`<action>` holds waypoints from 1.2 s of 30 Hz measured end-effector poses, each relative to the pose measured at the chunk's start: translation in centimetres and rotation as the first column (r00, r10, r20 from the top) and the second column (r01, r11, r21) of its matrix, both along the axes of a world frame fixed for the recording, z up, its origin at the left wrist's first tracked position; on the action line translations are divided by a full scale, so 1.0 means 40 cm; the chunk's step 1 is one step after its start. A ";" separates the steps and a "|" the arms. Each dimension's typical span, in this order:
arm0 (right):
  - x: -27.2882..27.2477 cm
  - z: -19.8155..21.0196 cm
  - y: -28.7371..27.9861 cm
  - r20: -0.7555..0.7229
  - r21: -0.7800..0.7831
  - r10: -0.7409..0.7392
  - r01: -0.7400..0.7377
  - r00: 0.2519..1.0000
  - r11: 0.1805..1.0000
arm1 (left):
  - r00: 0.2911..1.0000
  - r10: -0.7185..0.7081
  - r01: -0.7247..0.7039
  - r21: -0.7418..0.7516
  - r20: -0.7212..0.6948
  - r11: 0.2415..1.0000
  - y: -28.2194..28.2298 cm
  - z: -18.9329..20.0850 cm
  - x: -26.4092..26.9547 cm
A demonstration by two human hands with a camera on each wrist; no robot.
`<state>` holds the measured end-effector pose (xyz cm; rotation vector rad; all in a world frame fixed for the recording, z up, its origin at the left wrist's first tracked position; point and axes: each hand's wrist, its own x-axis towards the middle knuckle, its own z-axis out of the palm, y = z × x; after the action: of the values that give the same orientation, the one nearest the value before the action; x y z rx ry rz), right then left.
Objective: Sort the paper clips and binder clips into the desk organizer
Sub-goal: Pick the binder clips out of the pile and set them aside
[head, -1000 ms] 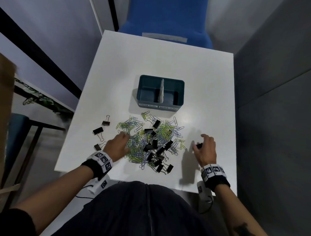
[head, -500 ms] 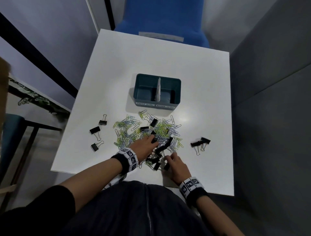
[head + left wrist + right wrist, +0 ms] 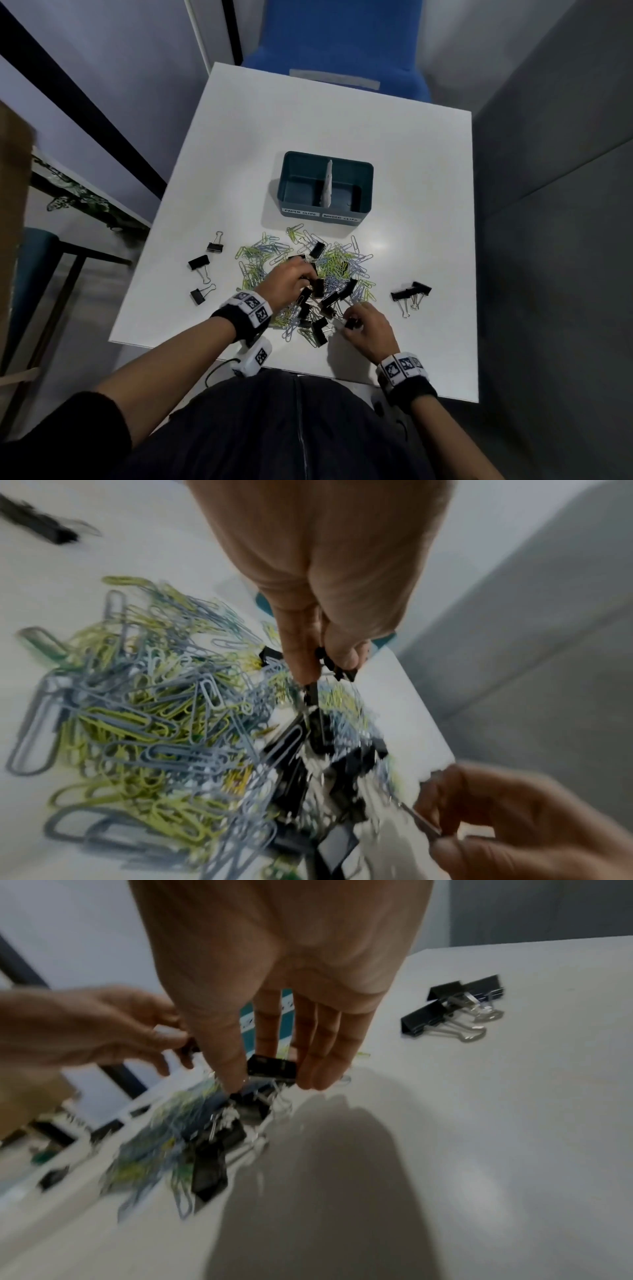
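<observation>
A heap of yellow-green and grey paper clips (image 3: pixel 301 274) mixed with black binder clips lies on the white table (image 3: pixel 342 137) in front of the teal desk organizer (image 3: pixel 327 185). The organizer has a white divider and labels on its front. My left hand (image 3: pixel 291 279) is over the heap and pinches a black binder clip (image 3: pixel 337 666). At the heap's near right edge my right hand (image 3: pixel 364 325) pinches another black binder clip (image 3: pixel 272 1066) between thumb and fingers.
Three binder clips (image 3: pixel 202 270) lie apart on the left of the table, and two more (image 3: pixel 411 291) lie on the right. A blue chair (image 3: pixel 339 41) stands behind the table. Grey walls close in on the right.
The right hand left two binder clips on the right and came back to the heap's near edge. The left hand moved from the heap's left side to its middle. Both now pinch binder clips.
</observation>
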<state>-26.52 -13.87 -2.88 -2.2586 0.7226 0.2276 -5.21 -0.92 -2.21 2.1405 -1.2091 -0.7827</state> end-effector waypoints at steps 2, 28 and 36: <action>-0.010 0.021 -0.027 0.015 0.082 -0.042 0.040 0.999 0.996 | 0.993 0.087 -0.091 -0.055 -0.082 0.994 0.019 0.021 0.026; -0.027 -0.027 -0.127 0.007 -0.346 -0.076 0.074 0.997 0.935 | 0.903 0.132 -0.259 0.274 0.408 0.926 0.258 0.004 0.172; 0.082 -0.020 0.024 -0.049 -0.284 0.322 -0.323 0.945 0.903 | 0.833 -0.448 0.352 0.313 0.325 0.882 0.082 -0.037 -0.027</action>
<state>-23.23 -12.91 -3.68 -2.6555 0.3942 0.2971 -6.29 2.37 -3.69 2.3431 -1.9131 -0.7207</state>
